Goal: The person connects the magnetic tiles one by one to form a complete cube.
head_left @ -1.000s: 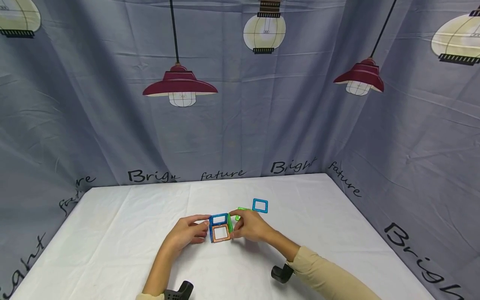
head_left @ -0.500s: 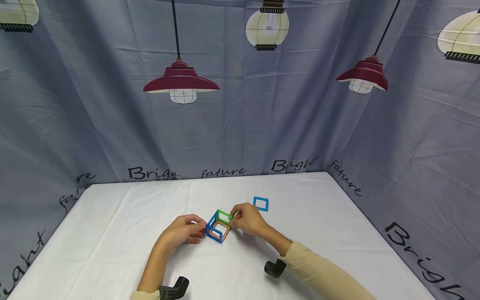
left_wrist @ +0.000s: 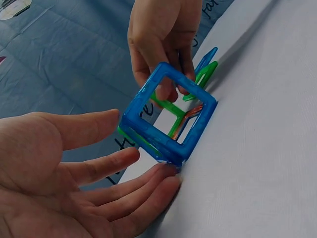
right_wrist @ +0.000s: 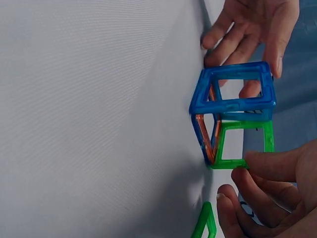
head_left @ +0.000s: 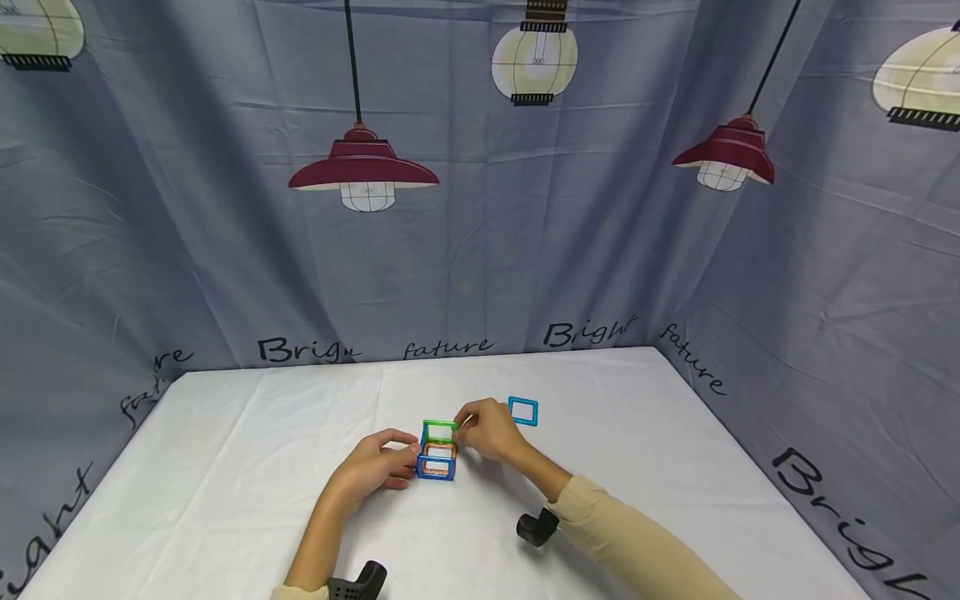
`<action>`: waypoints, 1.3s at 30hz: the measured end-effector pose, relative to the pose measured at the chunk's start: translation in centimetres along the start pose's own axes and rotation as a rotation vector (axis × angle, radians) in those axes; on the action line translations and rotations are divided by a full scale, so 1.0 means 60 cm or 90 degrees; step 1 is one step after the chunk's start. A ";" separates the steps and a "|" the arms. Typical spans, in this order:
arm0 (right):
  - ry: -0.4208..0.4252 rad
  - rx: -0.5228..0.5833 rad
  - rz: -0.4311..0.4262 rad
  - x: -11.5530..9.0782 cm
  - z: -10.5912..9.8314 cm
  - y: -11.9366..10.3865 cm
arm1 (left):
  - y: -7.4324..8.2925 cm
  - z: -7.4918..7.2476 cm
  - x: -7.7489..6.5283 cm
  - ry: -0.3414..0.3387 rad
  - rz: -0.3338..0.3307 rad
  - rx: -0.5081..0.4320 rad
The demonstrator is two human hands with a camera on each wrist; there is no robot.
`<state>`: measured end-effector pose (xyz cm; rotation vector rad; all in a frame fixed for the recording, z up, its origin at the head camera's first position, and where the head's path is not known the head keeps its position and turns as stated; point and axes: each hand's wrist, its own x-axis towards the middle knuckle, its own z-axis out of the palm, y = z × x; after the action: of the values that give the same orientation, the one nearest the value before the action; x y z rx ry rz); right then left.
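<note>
Several square magnetic tiles are joined into an open box on the white table. Its green tile [head_left: 440, 422] stands at the back, a blue tile [right_wrist: 233, 105] at the front, another blue tile [left_wrist: 199, 124] at the left, around an orange tile [right_wrist: 216, 139] at the bottom. My right hand [head_left: 489, 429] pinches the green tile's edge between thumb and fingers. My left hand [head_left: 367, 468] has its fingers spread and extended beside the left blue tile, fingertips at its edge and lower corner.
A loose blue tile [head_left: 536, 412] lies on the table [head_left: 600, 450] behind my right hand. Near it is a loose green tile [right_wrist: 202, 224], hidden by that hand in the head view. A grey curtain [head_left: 465, 250] with printed lamps encloses the table's back and sides.
The tile box has turned on the table, its green side swinging from the right to the back. My right hand has moved back and left with it. The left hand has barely moved.
</note>
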<state>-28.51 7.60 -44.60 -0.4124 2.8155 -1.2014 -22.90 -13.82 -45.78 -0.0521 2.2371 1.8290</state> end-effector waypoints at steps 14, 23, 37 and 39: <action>0.008 0.022 0.015 0.011 0.003 0.001 | 0.012 0.021 0.004 0.053 0.069 -0.020; 0.001 0.037 0.007 0.004 -0.002 0.001 | 0.008 0.025 0.006 0.059 0.075 -0.041; -0.012 0.041 -0.005 -0.001 -0.010 0.005 | -0.006 0.019 0.017 0.035 0.091 -0.087; -0.014 0.043 -0.005 -0.001 -0.010 0.006 | -0.005 0.020 0.017 0.036 0.090 -0.087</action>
<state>-28.65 8.30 -44.43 -0.4306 2.7484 -1.2811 -23.64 -12.61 -46.53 0.0306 2.2005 2.0779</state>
